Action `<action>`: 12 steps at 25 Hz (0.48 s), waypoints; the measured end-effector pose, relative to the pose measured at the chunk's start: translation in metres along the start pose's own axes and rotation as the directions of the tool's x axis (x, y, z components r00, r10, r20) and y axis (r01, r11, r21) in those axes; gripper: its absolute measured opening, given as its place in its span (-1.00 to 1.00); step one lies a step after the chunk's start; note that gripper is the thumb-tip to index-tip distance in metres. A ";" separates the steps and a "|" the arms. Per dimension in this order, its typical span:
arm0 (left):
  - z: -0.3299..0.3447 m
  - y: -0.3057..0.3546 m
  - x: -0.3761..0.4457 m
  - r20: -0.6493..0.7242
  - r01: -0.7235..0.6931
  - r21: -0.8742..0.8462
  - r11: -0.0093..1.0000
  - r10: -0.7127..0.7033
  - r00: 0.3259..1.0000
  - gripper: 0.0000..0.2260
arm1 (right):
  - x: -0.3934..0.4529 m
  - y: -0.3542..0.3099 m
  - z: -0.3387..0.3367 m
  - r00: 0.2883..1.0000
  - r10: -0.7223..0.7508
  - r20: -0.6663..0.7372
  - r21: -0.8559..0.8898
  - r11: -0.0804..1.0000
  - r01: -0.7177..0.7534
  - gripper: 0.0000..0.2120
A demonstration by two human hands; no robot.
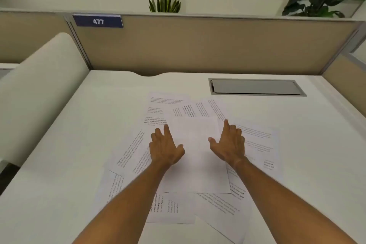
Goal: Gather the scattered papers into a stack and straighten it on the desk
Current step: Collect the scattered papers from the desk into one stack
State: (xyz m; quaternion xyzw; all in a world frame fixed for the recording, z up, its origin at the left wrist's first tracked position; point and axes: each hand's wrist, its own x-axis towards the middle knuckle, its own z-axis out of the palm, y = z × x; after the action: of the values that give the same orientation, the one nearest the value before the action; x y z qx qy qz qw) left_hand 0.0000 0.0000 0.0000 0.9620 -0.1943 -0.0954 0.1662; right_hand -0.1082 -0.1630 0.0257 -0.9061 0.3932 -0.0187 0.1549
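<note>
Several printed white papers (196,160) lie scattered and overlapping at odd angles in the middle of the white desk (69,164). A mostly blank sheet lies on top in the centre. My left hand (165,147) is spread over the left edge of that sheet, fingers apart. My right hand (229,143) is spread over its right edge, thumb pointing inward. Neither hand grips any paper. Both forearms cover parts of the lower sheets.
A beige partition (198,45) with a blue "477" sign (98,21) closes the desk's far side. A grey cable hatch (257,86) is set into the desk at the back right. A white curved panel (39,89) stands on the left. Plants rise behind the partition.
</note>
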 end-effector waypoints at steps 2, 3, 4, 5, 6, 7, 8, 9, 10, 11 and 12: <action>0.005 -0.004 0.004 0.062 -0.004 -0.020 1.000 0.005 0.998 -0.18 | 0.000 -0.003 0.010 0.990 0.111 0.086 0.108 0.987 -0.120 -0.20; 0.008 -0.007 0.003 0.093 -0.009 -0.012 1.000 0.010 0.996 -0.17 | -0.001 -0.004 0.015 0.977 0.172 0.128 0.152 0.970 -0.191 -0.23; 0.013 -0.009 0.004 0.119 -0.018 -0.001 1.000 0.018 0.993 -0.16 | -0.002 -0.003 0.019 0.956 0.230 0.183 0.170 0.950 -0.261 -0.25; 0.016 -0.010 0.005 0.139 -0.023 0.014 1.000 0.021 0.990 -0.16 | -0.002 -0.004 0.022 0.937 0.277 0.211 0.184 0.931 -0.316 -0.27; 0.018 -0.011 0.005 0.149 -0.035 0.035 0.999 0.029 0.988 -0.15 | -0.001 -0.005 0.025 0.923 0.310 0.230 0.193 0.915 -0.355 -0.29; 0.020 -0.012 0.006 0.153 -0.038 0.045 0.998 0.031 0.988 -0.14 | 0.001 -0.006 0.026 0.912 0.332 0.241 0.211 0.899 -0.383 -0.30; 0.022 -0.013 0.009 0.151 -0.037 0.040 0.998 0.031 0.988 -0.14 | 0.003 -0.008 0.025 0.904 0.350 0.244 0.236 0.883 -0.406 -0.31; 0.022 -0.013 0.010 0.158 -0.028 0.029 0.999 0.024 0.987 -0.14 | 0.005 -0.008 0.025 0.897 0.366 0.247 0.269 0.864 -0.427 -0.32; 0.022 -0.013 0.011 0.166 -0.022 0.019 1.000 0.019 0.986 -0.15 | 0.006 -0.007 0.024 0.893 0.377 0.248 0.307 0.844 -0.441 -0.36; 0.022 -0.013 0.013 0.173 -0.015 0.016 1.000 0.012 0.985 -0.17 | 0.007 -0.006 0.023 0.892 0.387 0.235 0.347 0.823 -0.449 -0.40; 0.022 -0.013 0.014 0.179 -0.006 0.012 1.000 0.004 0.984 -0.21 | 0.007 -0.006 0.021 0.893 0.391 0.223 0.396 0.801 -0.449 -0.43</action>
State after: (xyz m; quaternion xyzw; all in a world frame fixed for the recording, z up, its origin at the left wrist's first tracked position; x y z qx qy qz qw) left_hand 0.0116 -0.0008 -0.0261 0.9502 -0.2113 -0.1796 0.1424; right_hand -0.0962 -0.1588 0.0067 -0.7372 0.5589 -0.0125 0.3795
